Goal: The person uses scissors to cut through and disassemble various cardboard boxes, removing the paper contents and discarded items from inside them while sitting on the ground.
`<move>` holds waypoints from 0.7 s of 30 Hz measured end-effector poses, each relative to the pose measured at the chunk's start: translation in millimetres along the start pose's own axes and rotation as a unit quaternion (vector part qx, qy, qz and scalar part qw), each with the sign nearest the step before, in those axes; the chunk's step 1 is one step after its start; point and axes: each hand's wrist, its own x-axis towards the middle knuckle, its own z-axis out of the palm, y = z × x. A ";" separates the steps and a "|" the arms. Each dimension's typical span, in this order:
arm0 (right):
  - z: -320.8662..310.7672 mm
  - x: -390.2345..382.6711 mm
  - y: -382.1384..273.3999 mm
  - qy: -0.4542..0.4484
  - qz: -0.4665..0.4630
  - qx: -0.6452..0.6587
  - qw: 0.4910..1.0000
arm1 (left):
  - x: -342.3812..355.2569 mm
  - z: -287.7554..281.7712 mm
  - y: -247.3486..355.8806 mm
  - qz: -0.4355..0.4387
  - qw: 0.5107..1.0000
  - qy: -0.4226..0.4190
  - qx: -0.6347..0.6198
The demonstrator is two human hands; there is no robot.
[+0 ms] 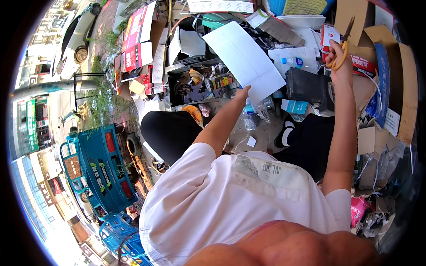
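Observation:
A large flat white sheet [248, 53], stiff like card, tilts out in front of me. At its near edge, my left hand [242, 94] is closed on it, thumb lying on top. My right hand [339, 62] is raised at the far right, its fingers through the orange handles of a pair of scissors [345, 47]. Their dark blades point away from me, and the scissors are apart from the sheet. Just beyond that hand is a red and white carton [329, 34]. Beneath the sheet, a dark crate [175, 95] of mixed scraps is partly hidden.
A clear bottle [292, 61] lies by a black case [307, 88], with a blue box [294, 106] nearer. Cardboard boxes [404, 88] crowd the right; red and white cartons [137, 51] stand left. A blue three-wheeled truck [100, 170] is parked on the left.

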 end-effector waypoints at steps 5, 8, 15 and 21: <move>1.3 6.1 4.8 -0.004 0.021 0.041 0.999 | -34.9 35.6 47.6 0.120 0.990 0.030 -0.063; -14.0 15.5 12.2 -0.003 0.027 0.043 0.999 | -86.5 56.5 109.7 0.178 0.979 0.032 -0.090; -17.1 35.2 28.4 -0.034 0.078 0.015 0.996 | -248.6 -20.5 242.2 0.256 0.922 -0.015 -0.289; -8.6 63.3 53.4 -0.073 0.114 -0.011 0.991 | -339.6 -165.7 264.7 0.422 0.799 0.098 -0.416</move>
